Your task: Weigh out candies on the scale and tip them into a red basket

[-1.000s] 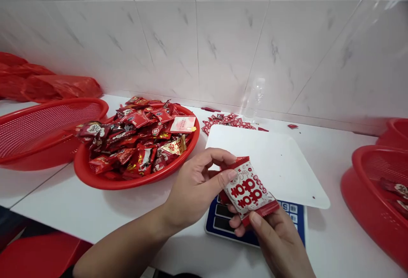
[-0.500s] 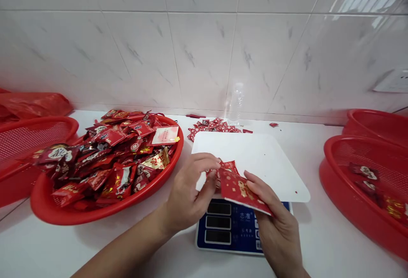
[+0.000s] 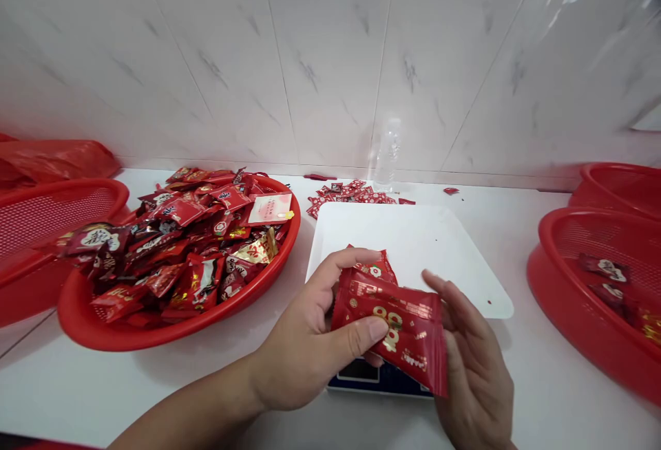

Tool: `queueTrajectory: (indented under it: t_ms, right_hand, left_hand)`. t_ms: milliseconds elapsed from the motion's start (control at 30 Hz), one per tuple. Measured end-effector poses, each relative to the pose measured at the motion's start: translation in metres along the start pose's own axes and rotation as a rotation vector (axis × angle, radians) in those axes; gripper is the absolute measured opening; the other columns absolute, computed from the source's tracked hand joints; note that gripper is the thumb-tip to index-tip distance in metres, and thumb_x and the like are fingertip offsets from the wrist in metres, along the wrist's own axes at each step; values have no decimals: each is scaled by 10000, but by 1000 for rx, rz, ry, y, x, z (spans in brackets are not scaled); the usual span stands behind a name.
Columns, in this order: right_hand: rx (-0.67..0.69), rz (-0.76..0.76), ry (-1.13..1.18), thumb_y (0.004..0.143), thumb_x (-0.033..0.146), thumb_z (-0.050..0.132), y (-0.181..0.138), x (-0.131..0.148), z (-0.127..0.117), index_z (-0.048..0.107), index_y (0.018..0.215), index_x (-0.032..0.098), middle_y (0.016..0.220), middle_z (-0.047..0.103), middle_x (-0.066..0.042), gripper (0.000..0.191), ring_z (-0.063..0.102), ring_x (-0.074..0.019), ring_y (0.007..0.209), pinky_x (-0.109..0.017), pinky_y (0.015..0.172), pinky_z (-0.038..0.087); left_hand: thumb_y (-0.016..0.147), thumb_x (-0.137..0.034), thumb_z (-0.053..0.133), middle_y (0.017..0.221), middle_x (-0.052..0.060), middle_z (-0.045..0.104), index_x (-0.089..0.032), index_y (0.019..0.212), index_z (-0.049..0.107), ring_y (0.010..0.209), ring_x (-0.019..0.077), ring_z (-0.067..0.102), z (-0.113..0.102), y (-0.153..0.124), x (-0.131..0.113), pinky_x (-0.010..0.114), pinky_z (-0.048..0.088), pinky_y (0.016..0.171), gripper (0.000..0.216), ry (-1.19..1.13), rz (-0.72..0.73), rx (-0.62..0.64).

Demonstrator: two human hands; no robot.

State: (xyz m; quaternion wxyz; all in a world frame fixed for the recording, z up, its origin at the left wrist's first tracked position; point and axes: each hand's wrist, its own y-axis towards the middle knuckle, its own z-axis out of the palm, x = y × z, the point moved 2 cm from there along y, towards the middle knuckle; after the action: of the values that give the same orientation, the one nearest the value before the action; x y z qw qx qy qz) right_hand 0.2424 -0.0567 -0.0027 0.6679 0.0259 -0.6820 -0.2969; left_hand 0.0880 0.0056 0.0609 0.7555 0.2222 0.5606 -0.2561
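My left hand (image 3: pixel 320 340) grips a shiny red snack packet (image 3: pixel 413 305) with gold lettering, its thumb pressed across the front. Behind that packet, a second red packet (image 3: pixel 379 268) with a white flower print shows by the left fingers; whether they hold it too is partly hidden. My right hand (image 3: pixel 472 360) is at the packet's right end, fingers stretched and apart; any touch there is unclear. Both hands are over the front of a digital scale (image 3: pixel 382 382) with a white pan (image 3: pixel 423 237). The packet and hands cover most of its dark blue panel.
A red basket (image 3: pixel 170 336) heaped with wrapped snacks stands at left, another red basket (image 3: pixel 56 212) beyond it. To the right, a red basket (image 3: pixel 547 278) holds several packets. Small red sachets (image 3: pixel 356 192) and a clear bottle (image 3: pixel 388 154) lie against the tiled wall.
The gold-lettered packet has passed from my right hand into my left and now faces up toward me. My right hand has loosened its fingers. The view has shifted slightly.
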Motion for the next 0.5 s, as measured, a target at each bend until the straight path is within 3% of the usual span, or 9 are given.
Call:
queueTrajectory:
  t_ms: [67,167,333,500]
  right_hand:
    - [59,184,210,926,480,480,1,1,-1,564,1257,390,1216,651,-18,353,647,-217,1045,-360,835,564]
    - [198,381,428,766,648,600,2,5,3,708,1042,288,1010,726,-66,467,679,-277,897,-377,730,566]
    - [194,534,378,763,433,717,4,11,6,747,798,243,656,686,-13,195,595,-135,550,-233,495,466]
    - [91,533,373,758,424,729,1,10,5,725,752,234,581,653,8,190,559,-103,504,-202,462,414]
  left_hand:
    - [856,-146,632,947,-2,599,-321,1230,468,758,93,602,0,-1,-1,184,552,653,444,17,14,-12]
    - [858,-152,630,970,12,609,-316,1256,447,783,107,616,1,-1,-1,187,548,652,468,52,1,-20]
    - [846,-155,647,1012,18,613,-307,1270,435,842,115,627,1,2,-2,199,540,726,498,81,-10,-11]
    - [880,-159,609,968,-16,619,-353,1278,396,771,80,628,3,3,-1,191,528,711,492,-34,-20,76]
